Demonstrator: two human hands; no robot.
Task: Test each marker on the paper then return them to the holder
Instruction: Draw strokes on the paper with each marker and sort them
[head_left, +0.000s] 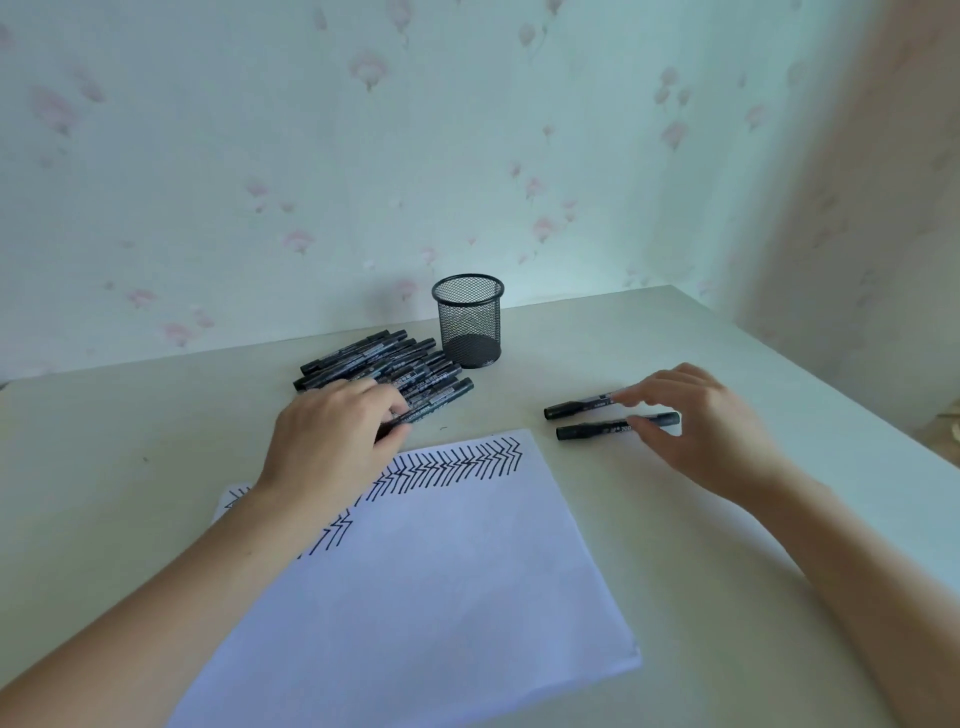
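A white sheet of paper (441, 561) lies on the table, with black zigzag strokes along its far edge. Behind it, a pile of several black markers (395, 364) lies beside an empty black mesh holder (469, 322). My left hand (332, 431) reaches over the near side of the pile, its fingers curled round one marker there. Two more black markers (587, 408) (597, 430) lie side by side to the right of the paper. My right hand (711, 426) hovers over their right ends with fingers spread, fingertips touching both.
The pale table (675, 597) meets a flowered wall at the back and another wall on the right. Its right edge runs diagonally close to my right arm.
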